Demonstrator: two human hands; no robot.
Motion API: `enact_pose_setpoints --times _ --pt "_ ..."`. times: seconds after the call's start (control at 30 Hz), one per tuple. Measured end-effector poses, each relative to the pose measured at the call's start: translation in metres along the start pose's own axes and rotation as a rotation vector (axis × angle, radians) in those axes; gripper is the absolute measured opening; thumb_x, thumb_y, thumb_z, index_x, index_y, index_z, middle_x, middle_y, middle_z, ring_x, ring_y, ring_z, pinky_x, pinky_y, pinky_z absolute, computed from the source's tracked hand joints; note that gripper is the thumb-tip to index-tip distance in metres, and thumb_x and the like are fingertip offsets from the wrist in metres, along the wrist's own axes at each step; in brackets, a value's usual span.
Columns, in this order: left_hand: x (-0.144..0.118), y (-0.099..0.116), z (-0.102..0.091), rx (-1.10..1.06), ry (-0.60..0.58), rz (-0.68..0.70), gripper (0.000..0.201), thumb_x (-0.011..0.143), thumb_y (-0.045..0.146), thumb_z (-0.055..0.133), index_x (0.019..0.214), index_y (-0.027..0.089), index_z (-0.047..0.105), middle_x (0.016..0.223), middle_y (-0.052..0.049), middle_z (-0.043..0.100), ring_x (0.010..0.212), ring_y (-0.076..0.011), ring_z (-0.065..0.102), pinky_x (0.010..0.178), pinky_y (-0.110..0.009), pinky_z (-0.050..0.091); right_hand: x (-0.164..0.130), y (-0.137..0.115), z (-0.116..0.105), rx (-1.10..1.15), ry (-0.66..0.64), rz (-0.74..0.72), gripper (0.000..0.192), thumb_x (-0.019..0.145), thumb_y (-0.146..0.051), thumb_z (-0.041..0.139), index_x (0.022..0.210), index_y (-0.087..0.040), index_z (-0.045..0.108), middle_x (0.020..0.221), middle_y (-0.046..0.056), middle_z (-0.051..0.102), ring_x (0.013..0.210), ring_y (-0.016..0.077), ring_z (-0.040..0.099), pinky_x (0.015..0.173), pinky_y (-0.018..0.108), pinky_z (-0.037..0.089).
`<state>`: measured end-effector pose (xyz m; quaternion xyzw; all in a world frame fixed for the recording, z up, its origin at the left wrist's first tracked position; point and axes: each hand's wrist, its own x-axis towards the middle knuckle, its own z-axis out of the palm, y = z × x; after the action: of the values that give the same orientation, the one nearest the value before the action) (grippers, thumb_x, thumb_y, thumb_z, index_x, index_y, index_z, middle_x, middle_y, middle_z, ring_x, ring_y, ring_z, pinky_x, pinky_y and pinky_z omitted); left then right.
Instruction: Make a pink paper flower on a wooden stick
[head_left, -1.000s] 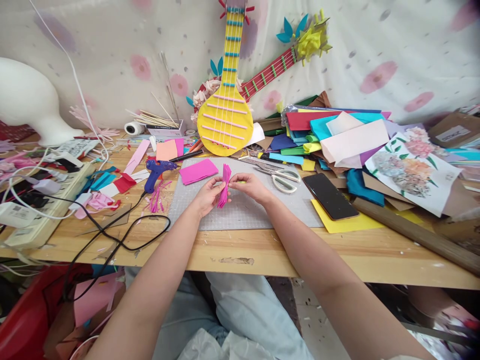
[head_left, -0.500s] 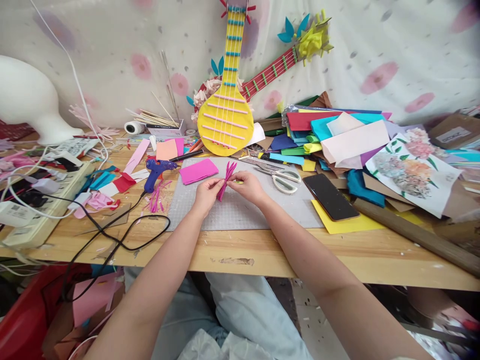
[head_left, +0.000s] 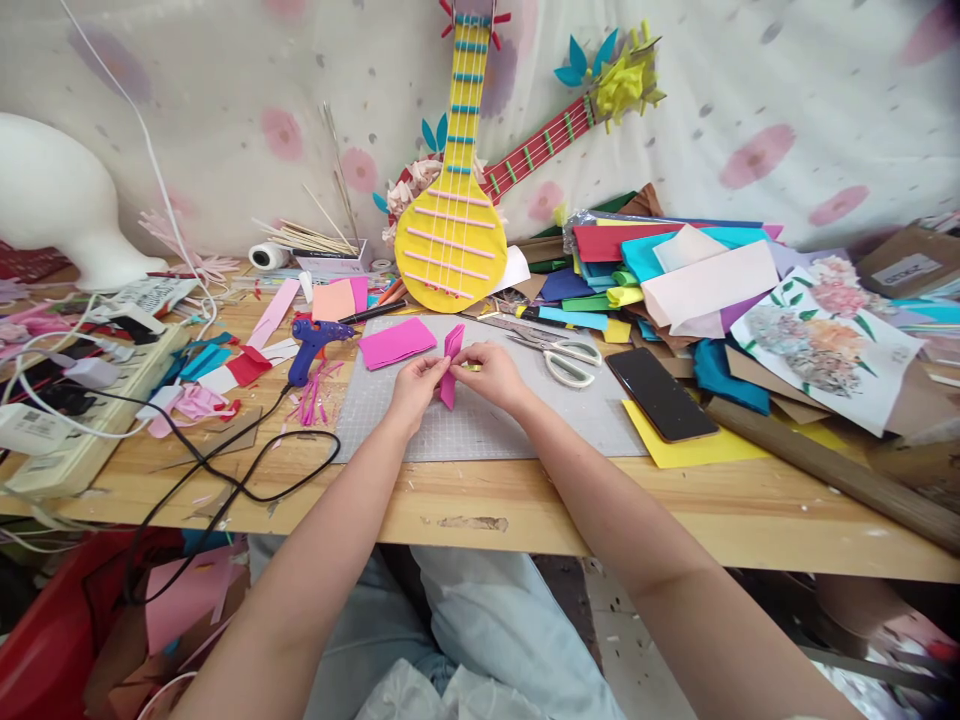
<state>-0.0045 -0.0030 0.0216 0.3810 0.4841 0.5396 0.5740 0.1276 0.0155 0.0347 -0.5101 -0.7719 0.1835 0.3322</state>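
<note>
A folded stack of magenta paper [head_left: 454, 341] stands upright between my hands over the grey cutting mat [head_left: 480, 425]. My left hand [head_left: 417, 388] pinches its middle from the left side, thumb and fingers closed. From the right, my right hand [head_left: 492, 373] is closed at the same spot, its fingertips on the paper. A small yellow-green bit [head_left: 472, 367] shows under the right fingers, too small to name. Flat magenta sheets [head_left: 397, 343] lie on the mat just beyond my left hand. To the right of my right hand rest scissors [head_left: 568, 362].
A blue glue gun [head_left: 313, 348] with a looping black cord lies left of the mat. On the right are a phone [head_left: 664, 394] on yellow paper and a wooden stick [head_left: 832, 470]. Behind stands a yellow paper lute [head_left: 451, 245] beside piled coloured sheets [head_left: 709, 280].
The magenta paper has turned between my fingers: its thin fanned edges showed before, and now a broader flat face shows. Both hands stay nearly in place.
</note>
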Motion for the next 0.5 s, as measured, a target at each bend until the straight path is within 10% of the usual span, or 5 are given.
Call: enact_pose_setpoints --times 0.5 --pt "0.017 -0.018 -0.011 0.319 0.198 0.342 0.018 0.074 0.034 0.055 0.074 0.017 0.058 0.062 0.001 0.058 0.055 -0.0096 0.049 0.055 -0.021 0.036 -0.006 -0.002 -0.023 -0.288 0.079 -0.201 0.026 0.081 -0.039 0.051 0.079 -0.022 0.071 0.076 0.006 0.066 0.083 0.0210 0.047 0.080 0.037 0.022"
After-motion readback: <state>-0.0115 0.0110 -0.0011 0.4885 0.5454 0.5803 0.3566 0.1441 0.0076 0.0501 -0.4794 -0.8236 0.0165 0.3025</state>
